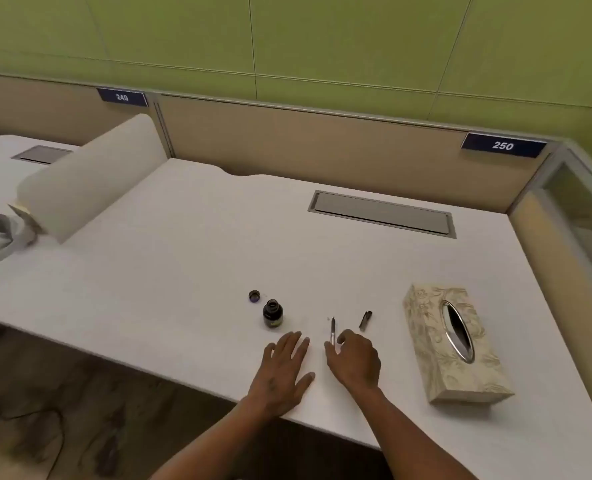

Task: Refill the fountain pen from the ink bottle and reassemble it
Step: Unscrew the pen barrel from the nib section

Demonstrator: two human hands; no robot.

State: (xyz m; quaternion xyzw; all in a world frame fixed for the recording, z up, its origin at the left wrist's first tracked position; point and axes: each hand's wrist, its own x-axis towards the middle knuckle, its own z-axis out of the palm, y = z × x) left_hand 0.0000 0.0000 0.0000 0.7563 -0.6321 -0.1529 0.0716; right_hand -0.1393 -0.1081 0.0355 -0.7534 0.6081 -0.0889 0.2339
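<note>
White desk [183, 244], uncapped ink bottle [272, 314], contents unclear

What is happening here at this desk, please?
A person is refilling a fountain pen. The ink bottle stands open on the white desk, its cap lying just behind it. The right hand is at the lower end of the pen's nib section, which lies on the desk. The left hand rests flat and empty. A dark pen part lies apart, towards the tissue box.
</note>
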